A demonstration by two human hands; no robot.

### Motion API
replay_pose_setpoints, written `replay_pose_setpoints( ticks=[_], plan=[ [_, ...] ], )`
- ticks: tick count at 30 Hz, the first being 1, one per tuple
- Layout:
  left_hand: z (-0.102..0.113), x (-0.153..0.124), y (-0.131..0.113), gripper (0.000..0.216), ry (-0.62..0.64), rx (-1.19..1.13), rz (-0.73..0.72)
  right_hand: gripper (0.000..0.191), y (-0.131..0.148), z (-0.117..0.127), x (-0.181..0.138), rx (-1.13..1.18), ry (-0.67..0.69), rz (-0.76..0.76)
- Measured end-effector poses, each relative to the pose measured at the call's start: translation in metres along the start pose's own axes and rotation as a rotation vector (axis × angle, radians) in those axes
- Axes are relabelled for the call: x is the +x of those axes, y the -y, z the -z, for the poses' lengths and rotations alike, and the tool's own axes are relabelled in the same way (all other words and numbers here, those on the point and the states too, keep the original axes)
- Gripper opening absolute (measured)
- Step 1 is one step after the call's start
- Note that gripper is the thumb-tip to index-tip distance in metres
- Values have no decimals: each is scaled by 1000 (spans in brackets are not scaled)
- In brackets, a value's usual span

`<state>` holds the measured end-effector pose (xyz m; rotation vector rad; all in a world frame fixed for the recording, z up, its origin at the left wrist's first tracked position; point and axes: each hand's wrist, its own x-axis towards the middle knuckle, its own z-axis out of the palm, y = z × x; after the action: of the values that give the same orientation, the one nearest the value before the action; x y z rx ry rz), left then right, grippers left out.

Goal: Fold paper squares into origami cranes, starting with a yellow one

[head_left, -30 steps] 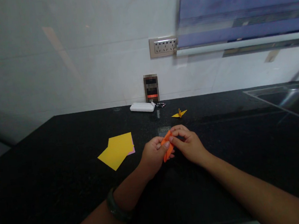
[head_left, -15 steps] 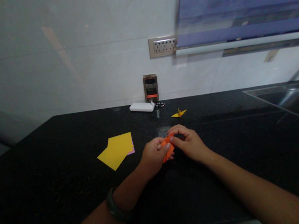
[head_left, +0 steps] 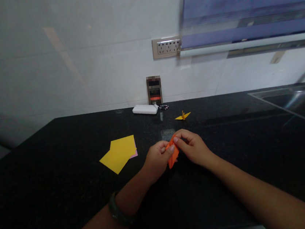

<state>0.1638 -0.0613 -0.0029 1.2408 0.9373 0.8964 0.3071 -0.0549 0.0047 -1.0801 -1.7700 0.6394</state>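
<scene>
Between my hands, over the black countertop, is a small piece of folded orange origami paper (head_left: pixel 174 157), narrow and pointed at its lower end. My left hand (head_left: pixel 157 160) pinches its left side, thumb on top and the other fingers partly hidden behind it. At the upper right edge, my right hand (head_left: pixel 194 146) grips the paper between thumb and index finger. A finished yellow paper crane (head_left: pixel 183 116) stands on the counter beyond my right hand. To the left of my left hand lie yellow paper sheets (head_left: pixel 120 153), with a pink sheet's edge showing beneath.
A white power bank-like block (head_left: pixel 145 110) lies by the wall, with a beaded strap (head_left: pixel 164 107) beside it. A blurred-out phone-like device (head_left: pixel 154 90) leans against the tiles. On the right is a sink (head_left: pixel 299 101). The black countertop (head_left: pixel 68 197) spans the view.
The orange paper has turned a little more upright, its lower tip shifting slightly right. My right hand has moved slightly along the upper edge. Everything else stays in place.
</scene>
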Motion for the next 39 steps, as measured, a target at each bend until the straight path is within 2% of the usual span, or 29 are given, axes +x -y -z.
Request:
replay_pose_setpoints(
  ticks=[4, 10, 14, 21, 25, 28, 33, 39],
  plan=[
    [1, 1, 2, 23, -40, 30, -27, 13, 2, -3, 0, 42, 7, -19],
    [2, 2, 3, 26, -50, 28, -10, 14, 0, -6, -1, 198, 24, -191],
    [4, 2, 5, 24, -33, 56, -32, 13, -4, -5, -1, 244, 37, -239],
    [1, 3, 6, 23, 11, -53, -53, 7, -7, 2, 2, 146, 149, -134],
    [-1, 3, 2, 40, 20, -178, 20, 8, -8, 1, 1, 117, 84, -119],
    [0, 3, -1, 37, -30, -190, 65, 7, -9, 0, 1, 129, 61, -78],
    [3, 4, 3, 19, -65, -33, -16, 12, -10, 0, 1, 72, 70, 65],
    [8, 6, 6, 11, -84, 228, -191, 12, -5, 2, 0, -7, 91, 121]
  ],
)
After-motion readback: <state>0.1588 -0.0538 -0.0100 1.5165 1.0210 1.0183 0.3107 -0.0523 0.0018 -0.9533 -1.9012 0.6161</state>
